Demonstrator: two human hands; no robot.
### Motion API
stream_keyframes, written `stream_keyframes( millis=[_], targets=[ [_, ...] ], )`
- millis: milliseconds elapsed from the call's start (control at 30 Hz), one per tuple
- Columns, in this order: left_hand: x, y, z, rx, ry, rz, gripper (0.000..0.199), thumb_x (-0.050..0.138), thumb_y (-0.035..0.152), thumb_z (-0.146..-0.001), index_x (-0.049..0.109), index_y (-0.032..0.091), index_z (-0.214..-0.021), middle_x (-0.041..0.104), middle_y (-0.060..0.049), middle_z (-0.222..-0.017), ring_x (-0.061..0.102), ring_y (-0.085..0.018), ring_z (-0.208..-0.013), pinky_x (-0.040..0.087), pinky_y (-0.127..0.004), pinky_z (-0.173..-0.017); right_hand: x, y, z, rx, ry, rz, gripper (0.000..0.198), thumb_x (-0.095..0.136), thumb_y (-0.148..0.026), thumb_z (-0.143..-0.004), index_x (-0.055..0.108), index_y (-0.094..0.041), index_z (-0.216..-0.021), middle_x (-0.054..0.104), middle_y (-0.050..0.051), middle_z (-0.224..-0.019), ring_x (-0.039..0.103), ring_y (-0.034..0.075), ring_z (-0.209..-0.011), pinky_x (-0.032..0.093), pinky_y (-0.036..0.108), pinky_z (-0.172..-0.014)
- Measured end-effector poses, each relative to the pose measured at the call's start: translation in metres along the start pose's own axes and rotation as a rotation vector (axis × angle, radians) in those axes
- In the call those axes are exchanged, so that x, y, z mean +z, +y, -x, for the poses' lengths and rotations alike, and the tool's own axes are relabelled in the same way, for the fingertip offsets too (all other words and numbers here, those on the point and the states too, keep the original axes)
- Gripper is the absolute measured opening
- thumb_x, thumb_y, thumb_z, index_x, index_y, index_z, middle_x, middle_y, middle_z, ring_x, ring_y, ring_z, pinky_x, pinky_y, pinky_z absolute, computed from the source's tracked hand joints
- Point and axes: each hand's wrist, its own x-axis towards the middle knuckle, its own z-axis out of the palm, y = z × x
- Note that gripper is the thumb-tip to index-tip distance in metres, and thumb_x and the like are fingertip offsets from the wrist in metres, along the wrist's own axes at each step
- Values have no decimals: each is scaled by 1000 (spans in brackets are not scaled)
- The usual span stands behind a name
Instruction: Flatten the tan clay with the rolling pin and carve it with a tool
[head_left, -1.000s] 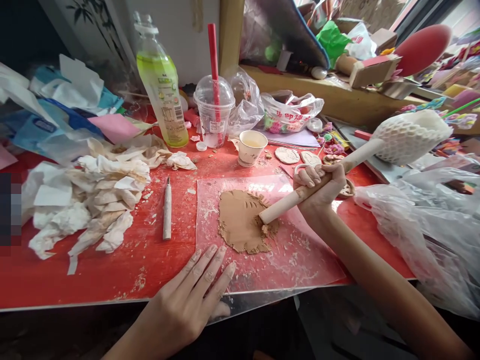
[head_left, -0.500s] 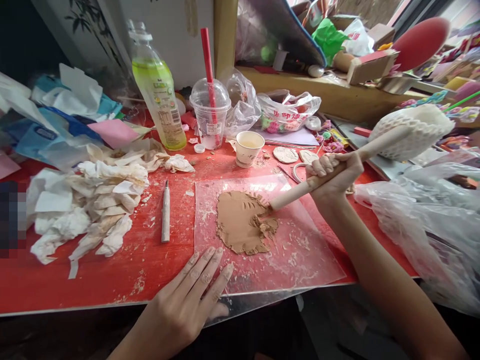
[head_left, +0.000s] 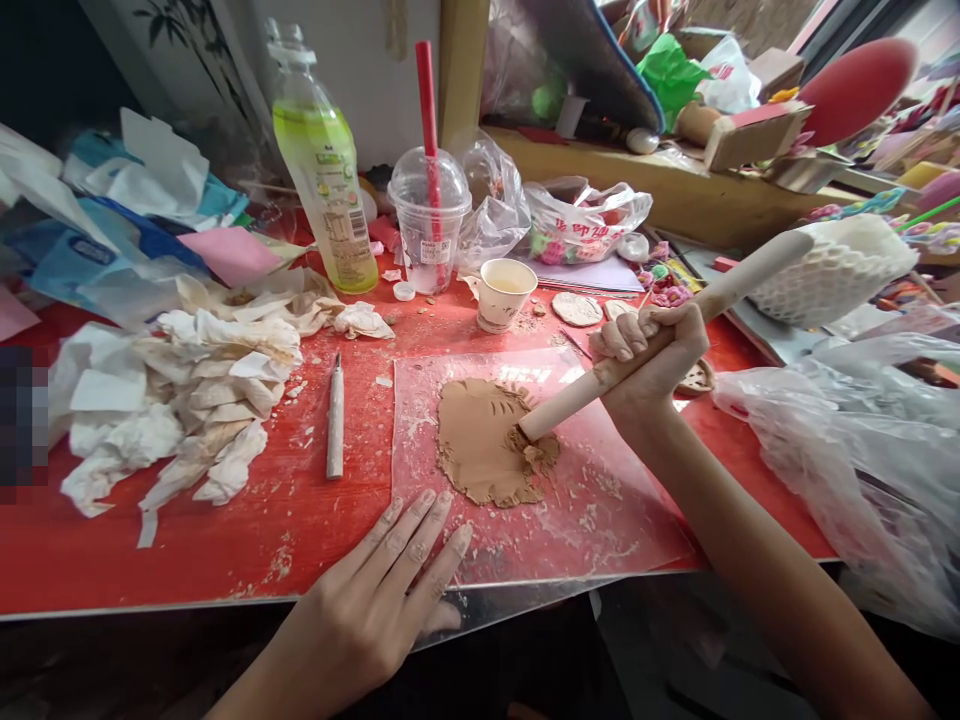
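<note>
A flattened slab of brown clay with ragged edges lies on a clear plastic sheet. My right hand is wrapped round a pale rolling pin, which slants down to the left. The pin's lower end presses on the right part of the clay, where the surface is torn and bunched up. Short dents mark the clay's upper edge. My left hand rests flat on the near left edge of the sheet, fingers stretched out and just short of the clay.
A craft knife lies left of the sheet, beside crumpled tissues. Behind stand a paper cup, a plastic cup with a red straw and a green drink bottle. Plastic bags crowd the right side.
The rolling pin and my right hand have shifted a little left and down, its end further onto the torn clay. My left hand stays in place. The view has moved slightly.
</note>
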Motion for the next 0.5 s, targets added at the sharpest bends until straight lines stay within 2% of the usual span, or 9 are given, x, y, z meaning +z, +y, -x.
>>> stream_keyframes(
  millis=[133, 267, 367, 500],
  targets=[
    [0, 0, 1, -6, 0, -3, 38, 54, 37, -89, 61, 11, -116, 66, -11, -115, 62, -26, -108, 49, -37, -95, -4, -20, -10, 30, -28, -7, 38, 50, -19, -63, 13, -20, -54, 19, -7, -38, 23, 5, -31, 24, 22, -31],
    [1, 1, 3, -16, 8, 11, 37, 54, 36, -90, 61, 11, -116, 66, -12, -115, 62, -26, -108, 48, -37, -96, -21, -32, -31, 20, 81, -66, 33, 45, -18, -62, 12, -20, -57, 19, -8, -38, 22, 5, -31, 25, 21, -31],
    [2, 1, 2, -19, 2, 15, 38, 53, 36, -90, 61, 10, -115, 66, -13, -116, 62, -26, -108, 48, -38, -95, -28, -22, -38, 52, 155, -48, 34, 44, -20, -63, 11, -20, -57, 20, -8, -38, 23, 5, -31, 24, 22, -31],
    [2, 1, 2, -25, 7, 19, 37, 53, 36, -90, 62, 10, -115, 66, -13, -115, 62, -27, -109, 48, -38, -95, -24, -1, -33, 74, 151, -29, 31, 43, -21, -64, 14, -21, -55, 22, -7, -37, 24, 6, -31, 23, 21, -31]
  ],
)
